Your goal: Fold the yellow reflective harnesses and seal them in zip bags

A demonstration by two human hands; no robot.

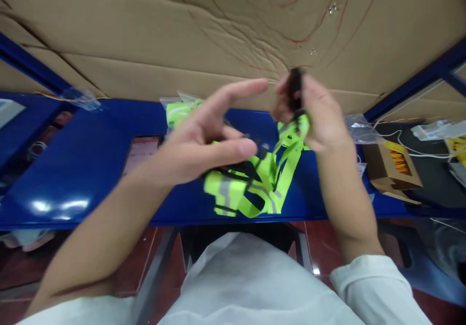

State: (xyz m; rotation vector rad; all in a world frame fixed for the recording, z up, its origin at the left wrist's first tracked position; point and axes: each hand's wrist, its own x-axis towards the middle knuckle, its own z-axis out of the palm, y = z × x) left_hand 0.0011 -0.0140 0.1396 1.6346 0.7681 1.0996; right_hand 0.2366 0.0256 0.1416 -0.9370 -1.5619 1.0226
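Neon yellow-green straps (287, 174) with grey reflective strips and black parts hang and lie in a tangle over the blue table. My right hand (320, 106), raised near the cardboard, is closed around a dark, blurred piece (295, 89) joined to the top of the straps. To the left, my left hand (204, 138) is spread, index finger pointing right and thumb in front of the straps. Whether its lower fingers touch the black parts is hidden behind the thumb.
Cardboard (145, 38) stands along the table's back edge. A phone (141, 152) and a bagged neon bundle (178, 113) lie left on the blue table (91, 169). An open cardboard box (391, 169) and clear plastic bag (362, 128) are at right.
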